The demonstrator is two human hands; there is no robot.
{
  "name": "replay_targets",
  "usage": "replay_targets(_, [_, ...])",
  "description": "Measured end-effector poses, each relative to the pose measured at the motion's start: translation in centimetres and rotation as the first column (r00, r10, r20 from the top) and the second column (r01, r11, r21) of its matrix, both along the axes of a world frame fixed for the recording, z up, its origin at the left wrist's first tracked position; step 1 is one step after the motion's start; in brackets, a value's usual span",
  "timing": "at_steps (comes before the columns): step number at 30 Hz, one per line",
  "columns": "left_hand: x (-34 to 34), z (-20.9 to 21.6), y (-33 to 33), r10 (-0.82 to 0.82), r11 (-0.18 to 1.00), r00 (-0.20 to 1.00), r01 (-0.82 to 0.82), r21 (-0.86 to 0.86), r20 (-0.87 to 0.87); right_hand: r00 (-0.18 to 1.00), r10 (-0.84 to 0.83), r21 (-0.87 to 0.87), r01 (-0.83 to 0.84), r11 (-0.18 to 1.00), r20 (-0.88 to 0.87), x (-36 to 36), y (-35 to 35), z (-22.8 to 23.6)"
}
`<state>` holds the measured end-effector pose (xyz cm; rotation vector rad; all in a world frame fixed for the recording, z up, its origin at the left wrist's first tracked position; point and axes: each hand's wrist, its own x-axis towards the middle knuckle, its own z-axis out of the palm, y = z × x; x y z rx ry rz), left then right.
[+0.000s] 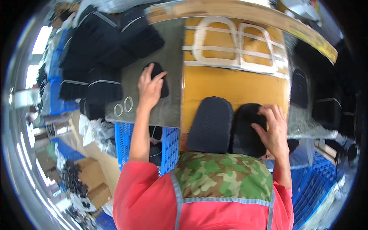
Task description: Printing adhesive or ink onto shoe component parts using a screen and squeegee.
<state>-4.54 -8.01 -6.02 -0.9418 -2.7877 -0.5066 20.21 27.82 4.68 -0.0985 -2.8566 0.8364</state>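
Two dark rounded fabric pads lie side by side on the yellow board in front of me, a left pad with a mesh-like surface and a blacker right pad. My right hand is at the right edge of the blacker pad, thumb and curled fingers closed on it. Over on the grey tabletop, my left hand lies on another black pad, its fingers spread. Part of that pad is covered by the hand.
White rounded frames are taped to the far part of the yellow board. A wooden bar crosses behind. Bundled black pads fill the left; two pale rings lie near them. Blue crates stand below the table.
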Motion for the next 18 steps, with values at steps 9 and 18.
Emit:
replay_targets(9, [0.2, 0.7, 0.2, 0.041, 0.999, 0.999, -0.041, 0.000, 0.030, 0.996, 0.068, -0.135, -0.061, 0.989, 0.051, -0.9, 2.6, 1.4])
replay_targets(18, [3.2, 6.6, 4.2, -0.196, 0.929, 0.956, 0.110, 0.353, 0.219, 0.964, -0.042, -0.032, 0.035, 0.999, -0.262, -17.6, 14.3, -5.9])
